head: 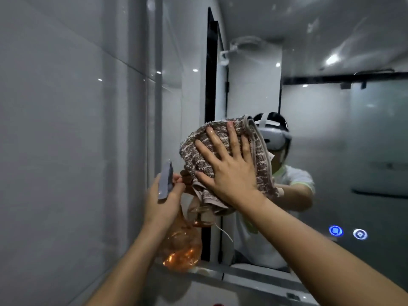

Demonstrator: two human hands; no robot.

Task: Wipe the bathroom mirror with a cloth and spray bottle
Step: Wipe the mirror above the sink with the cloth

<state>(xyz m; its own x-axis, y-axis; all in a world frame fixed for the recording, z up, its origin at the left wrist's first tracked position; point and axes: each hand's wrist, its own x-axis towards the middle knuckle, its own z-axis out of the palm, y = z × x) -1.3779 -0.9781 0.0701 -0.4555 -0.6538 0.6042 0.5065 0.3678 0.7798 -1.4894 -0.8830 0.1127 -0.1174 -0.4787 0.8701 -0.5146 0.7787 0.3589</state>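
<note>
Forearms rising from the bottom edge, both bare, reaching up and forward. Left hand [162,202] wrapped around the neck of an amber, see-through spray bottle [180,246], fingers closed on it, grey trigger head [165,184] sticking up above the knuckles; bulbous bottle body hanging below the hand, just over the ledge [242,278] at the mirror's foot. Right hand [229,171] flat and spread — fingers splayed wide, not curled, palm pressing a brown-and-white patterned cloth [212,151] against the mirror [331,151]. Cloth bunched, held on the glass near its left edge, a loose fold drooping below the palm toward the bottle. Behind the cloth, in the glass: reflection of a person in a white shirt wearing a white headset [272,133], partly hidden by the cloth. Two small lit round icons [347,232] low on the right side of the mirror. Farther left — pale grey glossy wall tiles [66,140] with small specks of reflected light.
</note>
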